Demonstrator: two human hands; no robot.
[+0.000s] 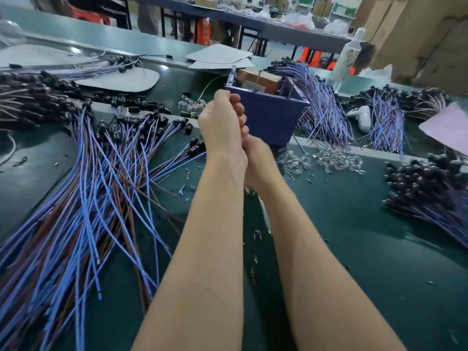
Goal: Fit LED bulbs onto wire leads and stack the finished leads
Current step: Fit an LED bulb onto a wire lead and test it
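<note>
Right hand (257, 160) partly behind left hand (221, 120)

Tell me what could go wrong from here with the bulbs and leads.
1. The loose wire leads on the left cross each other; pulling one may drag or tangle others.
2. The clear bulbs lie scattered near the right forearm; a sweep could knock them away.
3. The left hand and right hand meet in the air above the green table; a dropped bulb could get lost among the small scraps.
</note>
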